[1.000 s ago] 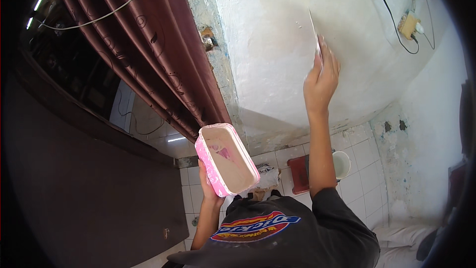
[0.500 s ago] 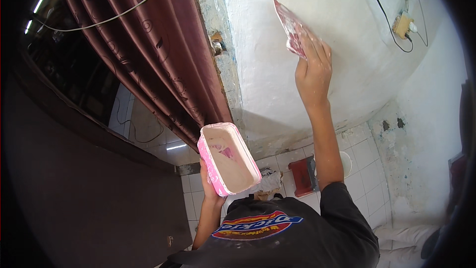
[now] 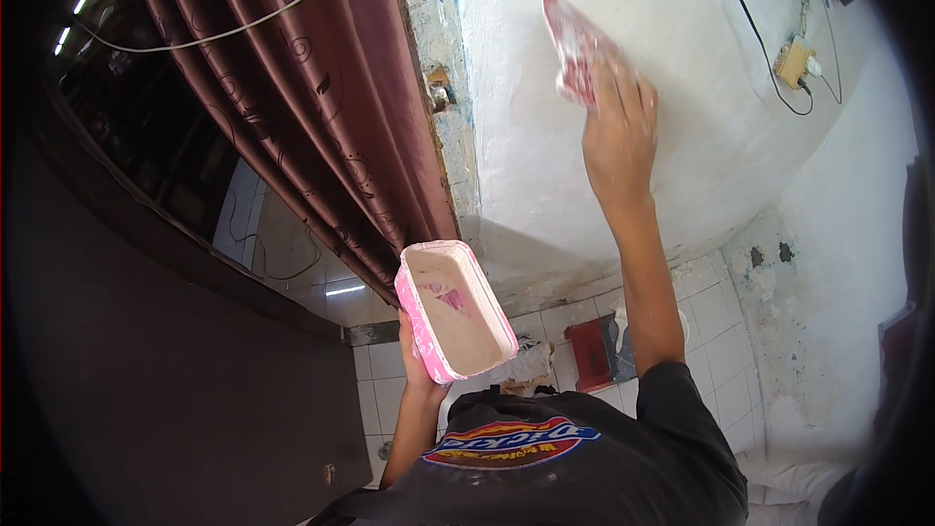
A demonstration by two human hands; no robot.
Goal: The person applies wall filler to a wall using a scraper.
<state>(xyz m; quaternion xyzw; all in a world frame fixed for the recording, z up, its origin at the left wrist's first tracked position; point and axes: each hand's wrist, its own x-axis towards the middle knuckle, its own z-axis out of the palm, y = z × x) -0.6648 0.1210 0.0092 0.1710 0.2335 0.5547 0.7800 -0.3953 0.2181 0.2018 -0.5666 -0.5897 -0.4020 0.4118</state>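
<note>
My left hand (image 3: 421, 370) grips the underside of a pink rectangular tub (image 3: 453, 310) smeared inside with whitish putty, held at chest height. My right hand (image 3: 616, 127) is raised against the white plastered wall (image 3: 672, 39) and holds a flat red-and-white scraper (image 3: 575, 44), its blade lying against the plaster. The blade is blurred by motion. My dark shirt with a coloured print fills the lower middle of the view.
A dark red curtain (image 3: 321, 107) hangs left of the wall, with a thin cable (image 3: 224, 31) across it. A wall socket with black wires (image 3: 794, 63) sits at the upper right. White floor tiles and a small red stool (image 3: 589, 353) lie below.
My right hand has slid the scraper leftward across the wall, and its blade has turned from edge-on to flat against the plaster. The tub stays in my left hand.
</note>
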